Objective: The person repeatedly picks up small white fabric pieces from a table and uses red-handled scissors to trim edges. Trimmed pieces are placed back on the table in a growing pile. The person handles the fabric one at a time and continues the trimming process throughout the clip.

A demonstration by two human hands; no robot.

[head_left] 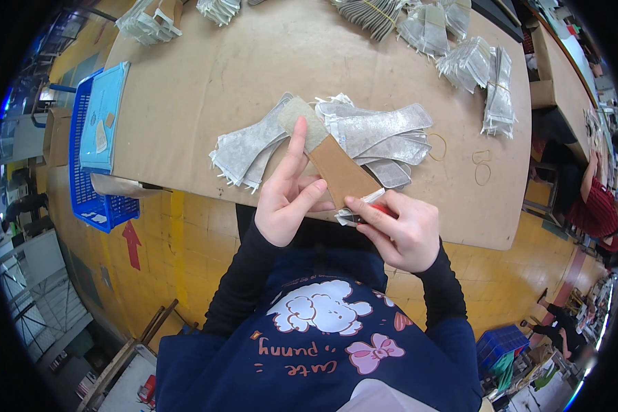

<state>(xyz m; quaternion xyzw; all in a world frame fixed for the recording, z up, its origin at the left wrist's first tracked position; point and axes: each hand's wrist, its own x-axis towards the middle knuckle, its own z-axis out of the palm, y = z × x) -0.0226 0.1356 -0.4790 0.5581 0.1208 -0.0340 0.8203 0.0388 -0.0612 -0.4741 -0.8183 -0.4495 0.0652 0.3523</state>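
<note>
A flared fabric piece (343,170), brown with a pale grey-green end, hangs over the table's near edge. My left hand (286,200) grips it between thumb and fingers, the index finger stretched along the pale end. At the lower end, with its white frayed edge, my right hand (410,232) is closed around small red-handled snips (380,208), mostly hidden by the fingers; the right thumb touches the piece's corner. Beyond my hands lie silvery grey pieces of like shape, one loose pile (246,152) at the left and another pile (384,130) at the right.
Bundles of grey pieces (429,31) line the table's far side, some tied with bands. Loose rubber bands (483,172) lie at the right on the brown-covered table (281,55). At the left edge stands a blue basket (82,185) with a light blue folder (103,147). Other people sit far right.
</note>
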